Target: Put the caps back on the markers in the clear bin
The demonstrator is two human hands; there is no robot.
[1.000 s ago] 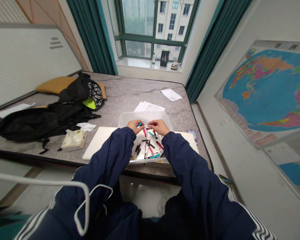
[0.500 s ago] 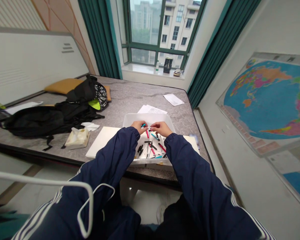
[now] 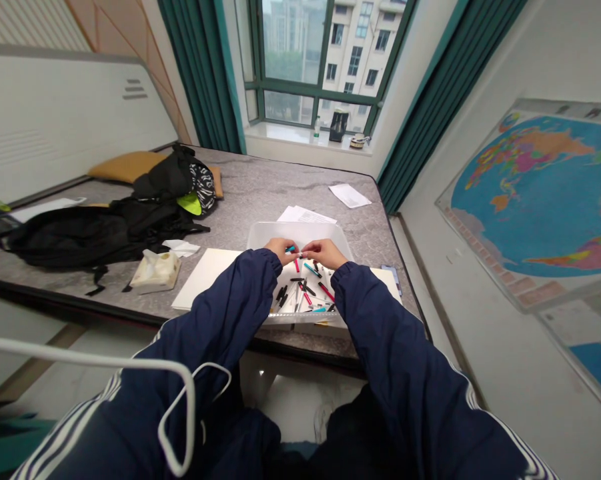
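Observation:
A whitish translucent plastic bin (image 3: 305,232) holds several scattered pen parts in black, red and teal. Over its far half, my left hand (image 3: 281,250) is closed around a teal pen piece (image 3: 291,249). My right hand (image 3: 325,253) has its fingers pinched close to the left fingertips, on something small that I cannot make out. Below the hands, a teal pen (image 3: 312,270) and a red pen (image 3: 325,291) lie among the black pieces in the bin.
The bin stands on a grey marbled mattress (image 3: 260,180). White boards (image 3: 205,277) flank it, with papers (image 3: 307,215) behind. To the left are a tissue pack (image 3: 156,272) and a black backpack (image 3: 70,237). A white cable (image 3: 105,362) crosses the lower left.
The view has shifted slightly. Both hands stay close together over the bin, with little change in their grip, and the pieces in the bin look the same.

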